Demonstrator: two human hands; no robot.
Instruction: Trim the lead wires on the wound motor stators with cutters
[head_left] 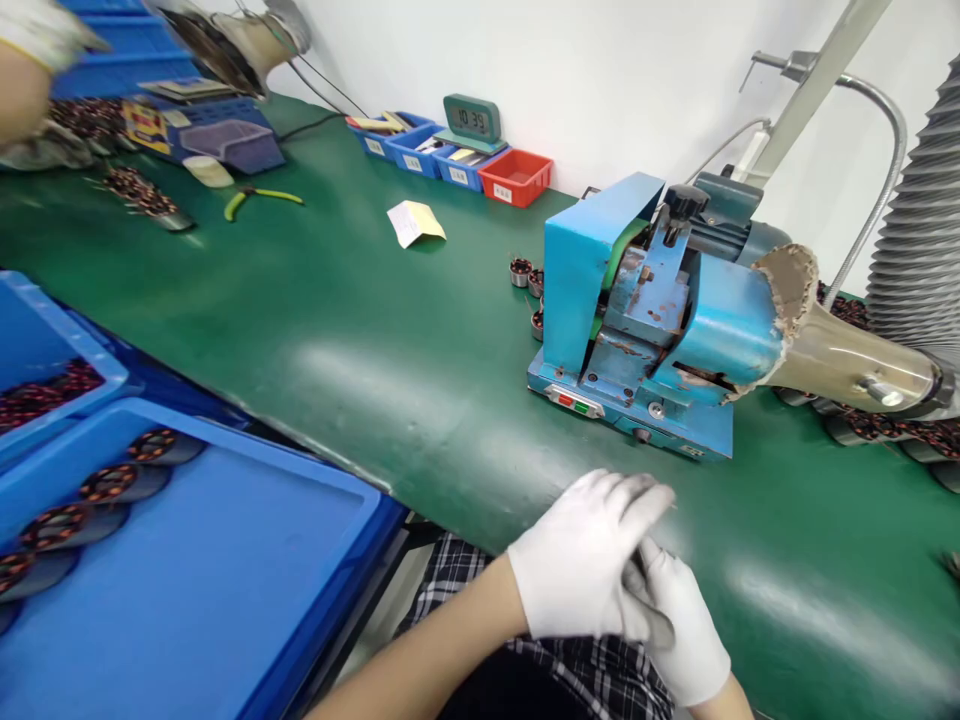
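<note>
Both my hands wear white gloves and meet at the near edge of the green table. My left hand lies over my right hand with its fingers wrapped around the right hand's fingers. Whether anything small is held between them is hidden. A blue bench machine with a tan nozzle stands just beyond the hands. A few small copper-wound stators sit at its left side.
A blue tray holding several stators sits at my lower left. More stators line the right, under a grey duct. Far back are small bins, a clock, yellow paper, pliers and another person's gloved hand.
</note>
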